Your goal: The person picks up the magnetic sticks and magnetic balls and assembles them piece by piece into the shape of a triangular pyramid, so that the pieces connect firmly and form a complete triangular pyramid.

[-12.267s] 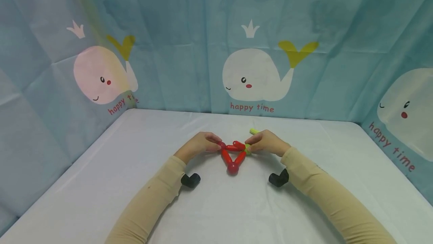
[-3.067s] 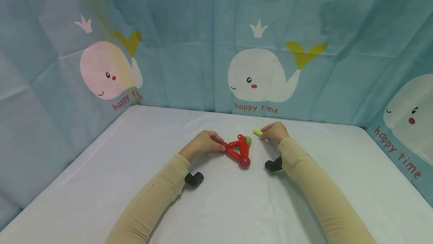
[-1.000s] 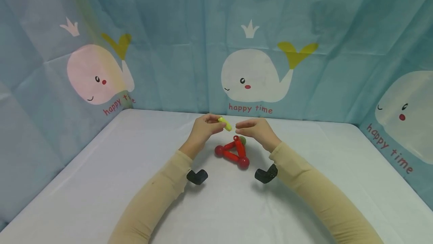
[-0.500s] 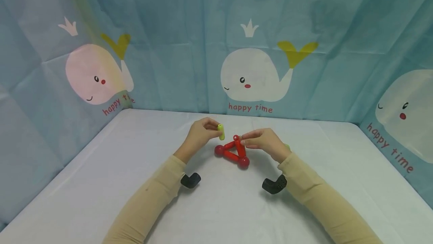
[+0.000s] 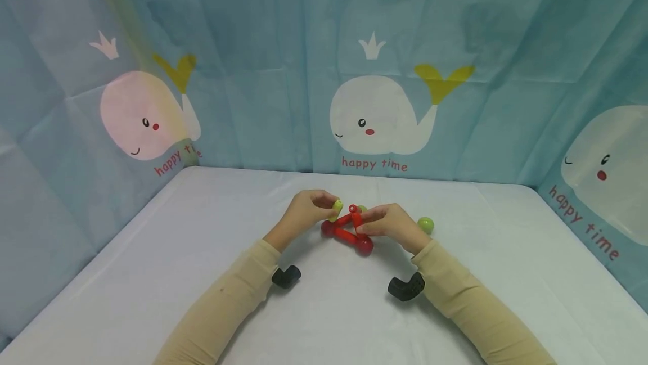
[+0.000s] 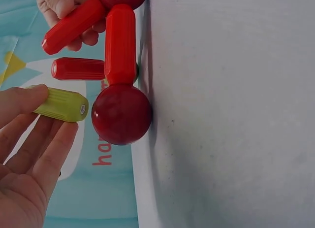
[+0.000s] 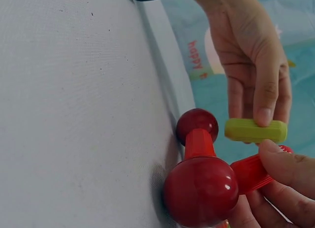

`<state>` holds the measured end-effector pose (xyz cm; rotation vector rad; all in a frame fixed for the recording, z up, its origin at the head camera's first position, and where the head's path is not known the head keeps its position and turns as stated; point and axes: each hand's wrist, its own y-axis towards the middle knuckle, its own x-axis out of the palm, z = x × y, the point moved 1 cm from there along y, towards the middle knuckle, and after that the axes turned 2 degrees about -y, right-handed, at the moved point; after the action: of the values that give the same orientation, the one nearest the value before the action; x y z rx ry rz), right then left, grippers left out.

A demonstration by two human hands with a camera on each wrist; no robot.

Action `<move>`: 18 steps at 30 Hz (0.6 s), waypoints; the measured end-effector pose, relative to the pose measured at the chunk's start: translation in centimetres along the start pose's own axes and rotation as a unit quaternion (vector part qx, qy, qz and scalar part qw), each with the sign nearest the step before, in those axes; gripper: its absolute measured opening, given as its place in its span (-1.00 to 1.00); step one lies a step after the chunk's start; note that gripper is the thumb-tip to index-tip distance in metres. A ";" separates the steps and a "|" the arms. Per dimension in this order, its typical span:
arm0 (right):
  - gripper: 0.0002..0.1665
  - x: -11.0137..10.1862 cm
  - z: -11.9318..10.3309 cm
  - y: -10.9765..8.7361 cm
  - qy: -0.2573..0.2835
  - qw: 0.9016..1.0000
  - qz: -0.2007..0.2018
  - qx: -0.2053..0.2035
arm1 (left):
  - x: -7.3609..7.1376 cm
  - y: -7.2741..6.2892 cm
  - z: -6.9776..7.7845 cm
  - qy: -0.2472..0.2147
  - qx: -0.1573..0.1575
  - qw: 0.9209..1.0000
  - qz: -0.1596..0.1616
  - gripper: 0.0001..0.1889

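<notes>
My left hand [image 5: 304, 211] pinches a short yellow-green rod [image 6: 61, 104] by its side, close over the left red ball [image 6: 121, 114] of a small red ball-and-rod frame. A red rod [image 5: 346, 235] joins that ball to the front red ball [image 7: 201, 191]. Rising at a slant from the front ball, another red rod [image 6: 74, 26] is pinched between thumb and fingers of my right hand [image 5: 395, 224]. A third red rod [image 6: 78, 69] stands up at the back of the frame, near a green ball [image 5: 361, 208] partly hidden behind it.
A loose green ball [image 5: 426, 225] lies on the white table [image 5: 334, 314], just beyond my right wrist. Black wrist camera mounts [image 5: 286, 277] stick out below both forearms. A blue curtain with whales [image 5: 263, 117] closes off the back and sides.
Since 3.1 s ago, the yellow-green rod has gone from the table into my left hand, which let go of the left ball. Lately both hands came down; my right hand took the slanted rod.
</notes>
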<state>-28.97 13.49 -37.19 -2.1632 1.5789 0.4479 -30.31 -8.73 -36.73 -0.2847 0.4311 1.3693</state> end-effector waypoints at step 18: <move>-0.56 0.1 -0.1 -0.3 -0.037 0.999 0.003 -0.039 | 0.5 -0.2 -0.4 0.054 0.021 0.997 -0.048 -0.76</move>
<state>-28.61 13.41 -37.08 -2.1740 1.5527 0.5941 -30.09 -8.52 -37.33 -0.3418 0.5291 1.2539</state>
